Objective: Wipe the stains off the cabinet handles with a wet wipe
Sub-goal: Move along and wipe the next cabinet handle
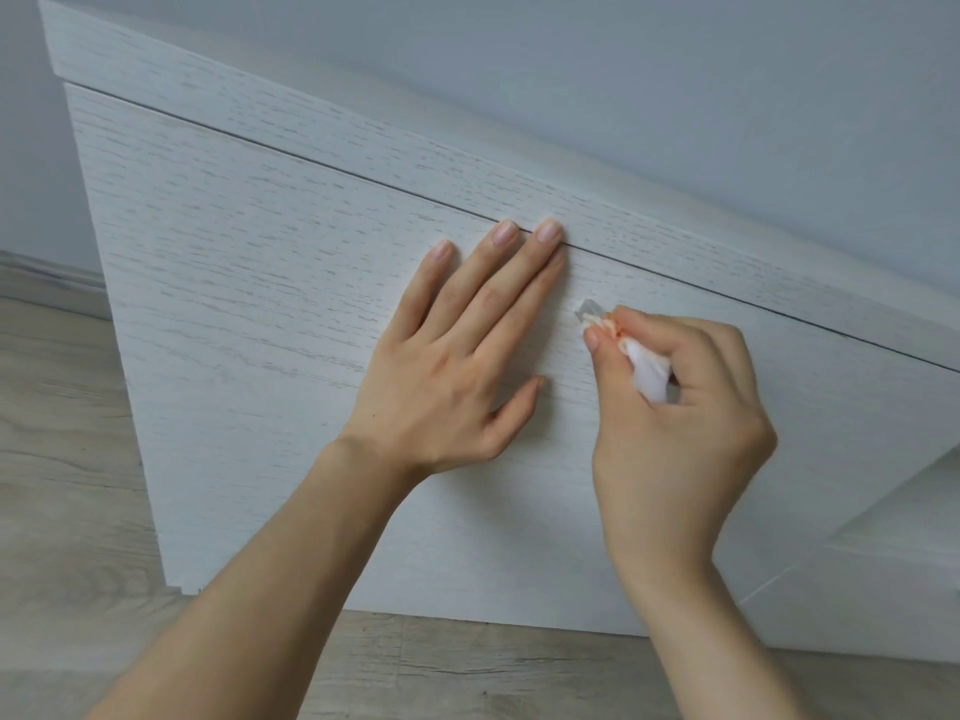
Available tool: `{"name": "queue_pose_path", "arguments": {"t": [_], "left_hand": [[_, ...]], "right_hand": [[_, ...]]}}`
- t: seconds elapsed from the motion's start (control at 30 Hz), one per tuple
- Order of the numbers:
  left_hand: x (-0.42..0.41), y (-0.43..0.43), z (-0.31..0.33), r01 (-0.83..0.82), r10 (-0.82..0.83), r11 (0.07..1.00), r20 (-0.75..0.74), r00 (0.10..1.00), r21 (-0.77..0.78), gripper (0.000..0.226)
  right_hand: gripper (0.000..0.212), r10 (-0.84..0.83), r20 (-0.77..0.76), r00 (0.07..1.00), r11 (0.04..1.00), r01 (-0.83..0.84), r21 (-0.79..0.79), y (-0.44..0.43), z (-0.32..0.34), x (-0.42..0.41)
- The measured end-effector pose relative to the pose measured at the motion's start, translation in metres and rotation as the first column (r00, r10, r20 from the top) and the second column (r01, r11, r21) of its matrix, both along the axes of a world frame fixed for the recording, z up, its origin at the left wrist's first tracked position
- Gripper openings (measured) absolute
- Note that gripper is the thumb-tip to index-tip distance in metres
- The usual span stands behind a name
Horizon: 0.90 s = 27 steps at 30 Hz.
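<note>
A small clear knob handle (588,307) sticks out of the white wood-grain cabinet door (270,314). My right hand (680,407) pinches a bunched white wet wipe (647,374) between thumb and fingers, and the wipe's orange-stained tip touches the handle. My left hand (457,356) lies flat on the door just left of the handle, fingers straight and spread, fingertips at the door's top seam. Most of the handle is hidden behind the wipe and my fingertips.
The cabinet's top panel (467,163) runs above the door against a pale grey wall (675,70). Light wood-look floor (62,459) lies to the left and below. An open recess (924,491) shows in the cabinet at the right edge.
</note>
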<state>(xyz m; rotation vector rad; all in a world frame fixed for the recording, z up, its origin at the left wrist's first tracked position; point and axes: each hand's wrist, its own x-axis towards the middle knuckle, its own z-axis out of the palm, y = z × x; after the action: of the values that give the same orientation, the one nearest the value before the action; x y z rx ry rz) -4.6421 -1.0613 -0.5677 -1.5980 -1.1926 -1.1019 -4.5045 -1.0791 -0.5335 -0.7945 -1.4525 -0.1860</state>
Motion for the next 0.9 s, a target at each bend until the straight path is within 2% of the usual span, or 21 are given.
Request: {"name": "queue_pose_path", "arguments": {"t": [0.1,0.27,0.43,0.57,0.8,0.9], "left_hand": [[0.002,0.000,0.000,0.004,-0.004,1.000,0.010,1.000,-0.005,0.070],[0.000,-0.002,0.001,0.008,-0.008,1.000,0.006,1.000,-0.028,0.072],[0.005,-0.002,0.001,-0.002,0.002,1.000,0.031,1.000,-0.016,0.071],[0.004,-0.003,0.001,0.000,0.000,1.000,0.024,1.000,-0.021,0.070],[0.003,-0.004,0.001,-0.008,0.008,0.999,0.018,1.000,-0.037,0.070],[0.005,-0.003,0.001,-0.014,0.015,0.999,0.022,1.000,-0.037,0.071]], "right_hand": [[0.008,-0.017,0.035,0.999,1.000,0.017,-0.005,0.001,-0.002,0.002],[0.012,0.030,-0.195,0.980,0.992,-0.053,-0.115,-0.004,-0.003,0.034],[0.018,0.015,-0.065,0.998,1.000,-0.016,-0.017,-0.005,-0.007,0.021],[0.014,0.012,-0.070,0.997,1.000,-0.011,0.018,0.000,-0.014,0.014],[0.021,0.057,-0.287,0.956,0.997,-0.070,-0.038,0.012,-0.016,0.044],[0.019,0.053,-0.325,0.944,0.994,-0.080,-0.068,0.011,-0.015,0.047]]}}
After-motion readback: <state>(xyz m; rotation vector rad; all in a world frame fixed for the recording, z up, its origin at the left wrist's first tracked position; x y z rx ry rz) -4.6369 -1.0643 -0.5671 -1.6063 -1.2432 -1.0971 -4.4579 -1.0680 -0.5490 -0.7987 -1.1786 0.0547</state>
